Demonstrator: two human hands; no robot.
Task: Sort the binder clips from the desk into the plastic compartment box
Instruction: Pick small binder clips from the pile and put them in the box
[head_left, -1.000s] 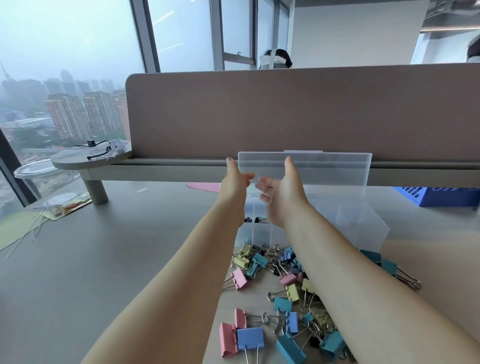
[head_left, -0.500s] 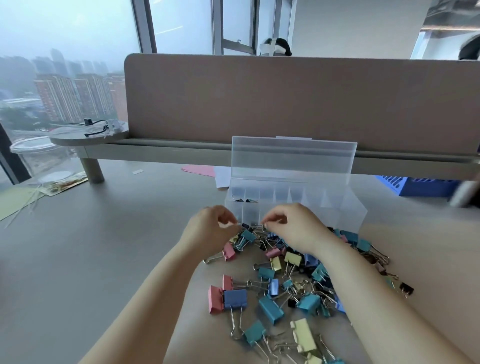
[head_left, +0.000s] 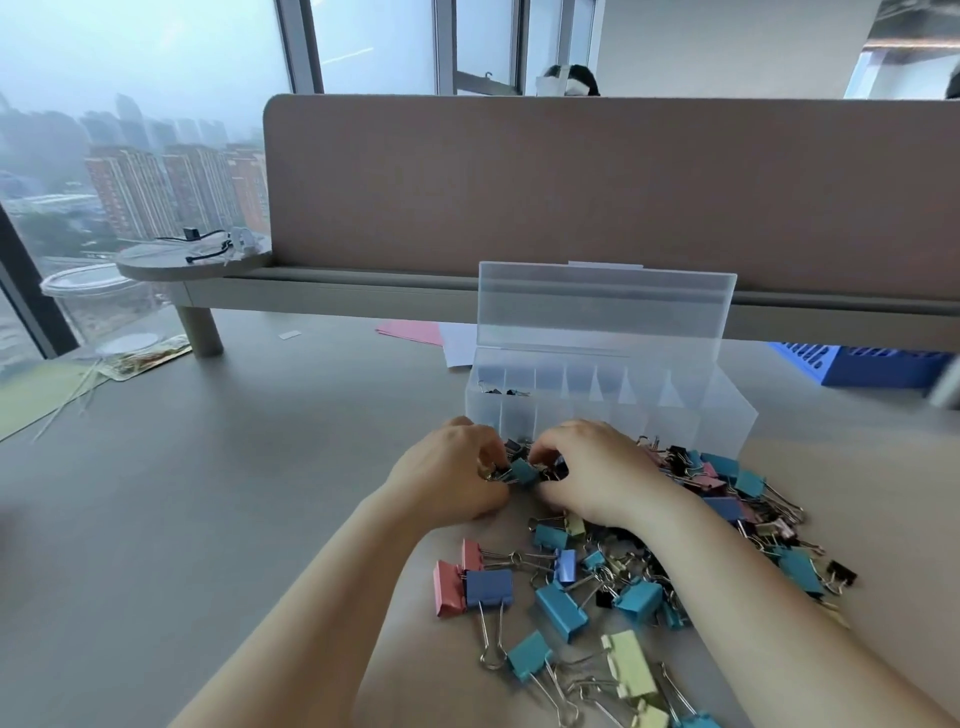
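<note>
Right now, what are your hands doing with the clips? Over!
Left hand, right hand: both pinching the teal clip. Box open, few black clips in back-left compartments. Pile on desk, nothing blocking.

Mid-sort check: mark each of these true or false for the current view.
1. The lid of the compartment box stands open. True.
2. Both hands are inside the box. False: the left hand and right hand are at the clip pile in front of it, around a teal clip.
3. Most compartments hold clips. False: only a few dark clips show, in the far-left ones.
4. A pink clip touches a blue clip at the pile's left edge. True.
</note>
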